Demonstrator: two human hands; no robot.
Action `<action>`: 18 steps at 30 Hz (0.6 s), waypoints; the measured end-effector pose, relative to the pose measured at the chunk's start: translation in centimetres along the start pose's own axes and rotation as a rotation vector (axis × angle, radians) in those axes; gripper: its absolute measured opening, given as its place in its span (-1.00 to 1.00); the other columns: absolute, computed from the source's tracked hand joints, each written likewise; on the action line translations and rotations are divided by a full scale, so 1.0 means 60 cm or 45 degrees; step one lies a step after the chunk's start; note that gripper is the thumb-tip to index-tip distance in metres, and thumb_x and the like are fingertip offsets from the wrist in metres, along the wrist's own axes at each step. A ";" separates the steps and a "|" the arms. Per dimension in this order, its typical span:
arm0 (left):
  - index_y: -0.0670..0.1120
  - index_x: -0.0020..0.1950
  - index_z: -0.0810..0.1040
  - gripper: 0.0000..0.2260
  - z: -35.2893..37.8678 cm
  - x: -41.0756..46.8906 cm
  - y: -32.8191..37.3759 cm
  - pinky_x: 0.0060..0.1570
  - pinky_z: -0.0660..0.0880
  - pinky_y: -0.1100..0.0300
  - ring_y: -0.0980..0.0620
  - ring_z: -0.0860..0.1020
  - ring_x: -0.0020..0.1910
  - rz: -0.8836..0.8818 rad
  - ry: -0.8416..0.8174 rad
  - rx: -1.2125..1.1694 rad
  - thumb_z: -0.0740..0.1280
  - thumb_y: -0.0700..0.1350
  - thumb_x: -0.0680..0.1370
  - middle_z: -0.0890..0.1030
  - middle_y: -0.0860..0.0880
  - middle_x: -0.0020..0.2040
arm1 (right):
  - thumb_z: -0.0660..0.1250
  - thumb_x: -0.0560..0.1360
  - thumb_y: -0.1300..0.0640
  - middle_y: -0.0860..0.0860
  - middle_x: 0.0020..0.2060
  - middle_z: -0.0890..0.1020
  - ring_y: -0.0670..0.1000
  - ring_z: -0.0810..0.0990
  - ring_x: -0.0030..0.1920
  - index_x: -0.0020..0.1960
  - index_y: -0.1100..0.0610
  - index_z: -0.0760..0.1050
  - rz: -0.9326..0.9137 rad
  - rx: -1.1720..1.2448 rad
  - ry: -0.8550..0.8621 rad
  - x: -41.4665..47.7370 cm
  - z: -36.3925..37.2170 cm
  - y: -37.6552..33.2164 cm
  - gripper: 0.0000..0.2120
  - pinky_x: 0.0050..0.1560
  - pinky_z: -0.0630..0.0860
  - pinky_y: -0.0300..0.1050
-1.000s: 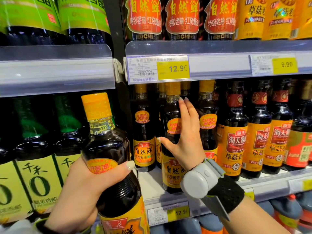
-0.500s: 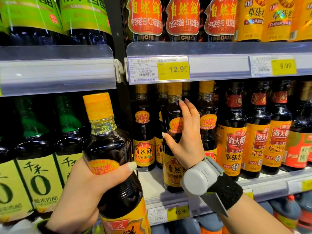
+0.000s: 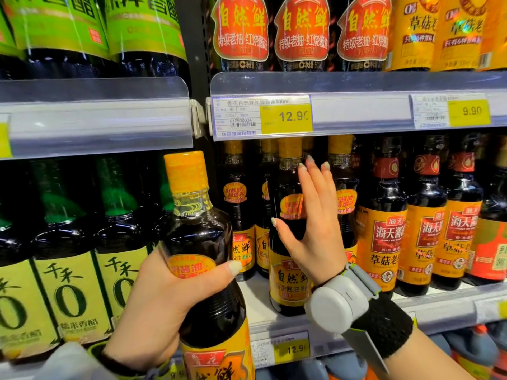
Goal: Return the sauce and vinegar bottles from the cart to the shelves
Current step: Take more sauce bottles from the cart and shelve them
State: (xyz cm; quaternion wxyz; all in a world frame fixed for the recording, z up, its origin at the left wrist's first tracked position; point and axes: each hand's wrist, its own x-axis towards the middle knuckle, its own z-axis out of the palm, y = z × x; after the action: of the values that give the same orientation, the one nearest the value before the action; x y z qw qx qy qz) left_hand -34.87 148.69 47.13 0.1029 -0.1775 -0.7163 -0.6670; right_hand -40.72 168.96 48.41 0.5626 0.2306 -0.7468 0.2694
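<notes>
Fingers (image 3: 153, 303) of the left hand (image 3: 159, 311) were wrapped tight around a dark soy sauce bottle (image 3: 203, 259) with an orange cap, held upright in front of the shelf (image 3: 274, 325). The right hand (image 3: 315, 229) was spread open, palm and thumb against a matching bottle (image 3: 288, 270) labelled 自然鲜 standing at the shelf's front. Above the right hand, a price tag (image 3: 262, 116) read 12.90.

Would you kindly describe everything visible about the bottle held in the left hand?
The held bottle is dark and glossy, seemingly glass or clear plastic filled with dark sauce, with an orange-yellow cap, a clear embossed neck, a small orange shoulder sticker and a yellow-orange body label cut off by the frame's bottom. It stands roughly upright, tilted slightly, before the shelf edge. The left hand wraps its shoulder, thumb across the sticker. Nothing else visibly touches it.
</notes>
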 end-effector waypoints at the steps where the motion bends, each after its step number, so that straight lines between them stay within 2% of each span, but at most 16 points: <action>1: -0.04 0.01 0.59 -0.46 0.010 -0.003 0.012 -0.02 0.57 -0.07 -0.07 0.65 -0.04 0.005 0.000 -0.028 0.55 0.03 0.06 0.68 -0.10 -0.07 | 0.26 0.44 0.11 0.10 0.39 0.17 -0.01 -0.06 0.47 0.40 0.23 0.11 0.009 0.037 0.018 -0.001 -0.003 0.000 -0.40 0.48 -0.12 -0.25; 3: -0.10 -0.07 0.59 -0.45 0.029 -0.007 0.029 -0.25 0.60 0.10 -0.05 0.67 -0.22 -0.009 0.015 -0.144 0.52 -0.03 -0.04 0.69 -0.11 -0.22 | 0.23 0.45 0.12 0.08 0.38 0.22 -0.06 -0.03 0.46 0.38 0.22 0.17 0.005 0.068 0.044 -0.002 -0.014 -0.004 -0.45 0.47 -0.09 -0.27; 5: -0.13 -0.16 0.59 -0.49 0.046 -0.008 0.037 -0.40 0.54 0.23 -0.02 0.63 -0.37 -0.037 0.029 -0.228 0.49 -0.08 -0.08 0.66 -0.11 -0.35 | 0.22 0.45 0.15 0.06 0.34 0.31 -0.02 0.08 0.44 0.33 0.22 0.25 -0.023 0.100 0.060 0.001 -0.026 -0.009 -0.53 0.46 -0.04 -0.30; 9: -0.13 -0.24 0.52 -0.57 0.064 0.002 0.033 -0.42 0.50 0.27 0.06 0.59 -0.45 -0.077 0.005 -0.233 0.50 -0.05 -0.04 0.59 -0.01 -0.46 | 0.20 0.45 0.23 0.02 0.19 0.45 0.01 0.30 0.34 0.21 0.21 0.42 -0.024 0.254 0.058 0.002 -0.048 -0.023 -0.67 0.41 0.15 -0.30; 13: -0.10 -0.18 0.52 -0.52 0.074 0.019 0.032 -0.35 0.50 0.20 0.04 0.61 -0.38 -0.092 0.038 -0.176 0.50 0.00 -0.03 0.61 0.01 -0.43 | 0.19 0.46 0.20 -0.04 0.18 0.45 -0.02 0.33 0.33 0.20 0.15 0.41 0.024 0.345 0.050 0.002 -0.058 -0.022 -0.69 0.38 0.22 -0.29; 15: -0.07 -0.15 0.52 -0.49 0.077 0.027 0.036 -0.33 0.50 0.17 0.04 0.62 -0.35 -0.085 0.059 -0.164 0.50 0.00 -0.04 0.63 0.02 -0.40 | 0.19 0.45 0.18 -0.11 0.19 0.43 -0.10 0.33 0.33 0.20 0.12 0.40 0.068 0.384 0.034 0.003 -0.059 -0.017 -0.68 0.36 0.22 -0.34; 18: -0.07 -0.17 0.52 -0.53 0.082 0.043 0.045 -0.37 0.51 0.22 0.06 0.62 -0.37 -0.056 0.073 -0.190 0.50 -0.02 -0.03 0.63 0.03 -0.41 | 0.18 0.44 0.13 -0.22 0.20 0.38 -0.36 0.28 0.30 0.22 0.06 0.37 0.142 0.450 -0.011 0.006 -0.061 -0.005 -0.66 0.30 0.25 -0.44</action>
State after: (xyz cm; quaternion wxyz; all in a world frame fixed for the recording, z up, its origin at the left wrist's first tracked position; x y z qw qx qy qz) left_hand -35.73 153.99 50.15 0.0952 -0.1498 -0.6650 -0.7254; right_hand -38.01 171.16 49.60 0.4943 0.2853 -0.7018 0.4263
